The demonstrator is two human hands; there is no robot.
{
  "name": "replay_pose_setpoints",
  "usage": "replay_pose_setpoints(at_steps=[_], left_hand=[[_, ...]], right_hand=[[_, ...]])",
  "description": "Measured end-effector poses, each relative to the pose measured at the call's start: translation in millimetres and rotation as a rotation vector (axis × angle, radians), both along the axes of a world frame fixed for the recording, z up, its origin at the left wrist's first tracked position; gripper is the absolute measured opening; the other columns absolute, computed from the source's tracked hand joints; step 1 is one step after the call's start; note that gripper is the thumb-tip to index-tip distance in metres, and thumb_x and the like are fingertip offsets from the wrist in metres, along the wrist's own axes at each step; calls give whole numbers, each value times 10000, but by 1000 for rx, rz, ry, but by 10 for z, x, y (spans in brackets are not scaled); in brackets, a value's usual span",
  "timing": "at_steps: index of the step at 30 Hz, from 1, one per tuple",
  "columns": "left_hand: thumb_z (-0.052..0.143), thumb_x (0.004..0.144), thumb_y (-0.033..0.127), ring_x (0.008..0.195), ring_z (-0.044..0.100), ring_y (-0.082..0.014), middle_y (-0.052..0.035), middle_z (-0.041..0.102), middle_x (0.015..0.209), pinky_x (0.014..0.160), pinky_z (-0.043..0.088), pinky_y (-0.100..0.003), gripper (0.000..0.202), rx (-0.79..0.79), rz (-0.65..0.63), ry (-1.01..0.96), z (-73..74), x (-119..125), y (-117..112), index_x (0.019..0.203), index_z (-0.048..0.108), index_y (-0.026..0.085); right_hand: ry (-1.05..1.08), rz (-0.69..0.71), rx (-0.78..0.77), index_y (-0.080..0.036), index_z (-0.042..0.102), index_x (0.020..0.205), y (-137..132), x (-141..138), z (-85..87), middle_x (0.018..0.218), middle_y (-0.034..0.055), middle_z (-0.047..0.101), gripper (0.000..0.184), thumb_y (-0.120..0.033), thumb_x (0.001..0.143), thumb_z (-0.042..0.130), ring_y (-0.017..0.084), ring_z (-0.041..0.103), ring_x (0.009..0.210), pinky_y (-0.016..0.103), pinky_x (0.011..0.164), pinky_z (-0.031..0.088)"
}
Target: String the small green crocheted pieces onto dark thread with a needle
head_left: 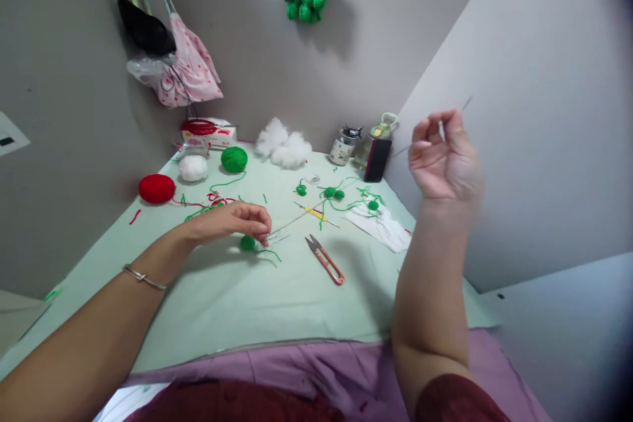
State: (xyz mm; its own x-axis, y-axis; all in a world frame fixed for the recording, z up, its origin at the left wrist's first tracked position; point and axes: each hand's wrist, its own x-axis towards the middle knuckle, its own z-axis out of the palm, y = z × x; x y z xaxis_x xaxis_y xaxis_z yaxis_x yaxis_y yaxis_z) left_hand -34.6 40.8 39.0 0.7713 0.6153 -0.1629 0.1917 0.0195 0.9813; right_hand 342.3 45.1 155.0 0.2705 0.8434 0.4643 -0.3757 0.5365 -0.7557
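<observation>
My right hand [442, 157] is raised high at the right, its fingers closed on a sewing needle [467, 103] whose tip sticks out past the fingertips. A thin thread [291, 220] stretches from it down across the table to my left hand [242, 219]. The left fingertips pinch that thread low over the cloth. Right beneath them is a small green knitted ball [247, 243] with a loose yarn tail; whether the fingers also touch it I cannot tell. Orange-handled thread snips [325, 261] lie a little to the right, near a yellow-handled crochet hook [315, 213].
Several small green pieces [334, 193] and yarn scraps lie mid-table by a white cloth [378, 224]. Red [157, 189], white [193, 168] and green yarn balls [234, 159] sit left. Behind are stuffing [284, 145], a pen cup [343, 147], a bottle [383, 128] and a phone [378, 160].
</observation>
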Motion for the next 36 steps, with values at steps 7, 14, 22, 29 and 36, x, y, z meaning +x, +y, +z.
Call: replay_pose_setpoints(at_steps=[7, 14, 22, 29, 36], left_hand=[[684, 898, 401, 542, 571, -106, 33, 583, 730, 697, 524, -314, 211, -129, 92, -136, -12, -243, 54, 900, 620, 200], [694, 855, 420, 778, 586, -165, -5, 634, 814, 751, 459, -306, 216, 184, 187, 44, -59, 15, -27, 856, 666, 206], [668, 845, 351, 1064, 553, -282, -68, 661, 1017, 945, 416, -404, 143, 715, 87, 353, -384, 279, -144, 889, 718, 224], [647, 873, 340, 995, 631, -239, -57, 716, 1031, 903, 470, -360, 131, 297, 187, 60, -205, 97, -50, 863, 669, 211], [635, 883, 104, 723, 628, -106, 33, 610, 685, 995, 544, -364, 88, -269, 559, -673, -125, -456, 274, 835, 591, 162]], right_hand=[[520, 97, -97, -242, 635, 885, -124, 73, 147, 684, -29, 723, 227, -213, 1053, 486, 79, 667, 651, 133, 419, 479], [468, 49, -128, -194, 620, 877, -145, -96, 202, 636, -37, 685, 267, -253, 1073, 450, 68, 658, 565, 132, 420, 491], [406, -18, -152, -178, 599, 847, -149, -163, 215, 573, -77, 645, 340, -274, 1096, 389, 30, 617, 482, 106, 412, 480], [451, -9, -128, -159, 595, 848, -118, 33, 181, 576, -64, 636, 344, -272, 1097, 388, 32, 632, 475, 93, 395, 455], [466, -112, -207, -155, 576, 843, 22, 422, -23, 507, -104, 506, 350, -246, 1104, 360, -20, 334, 301, 114, 313, 232]])
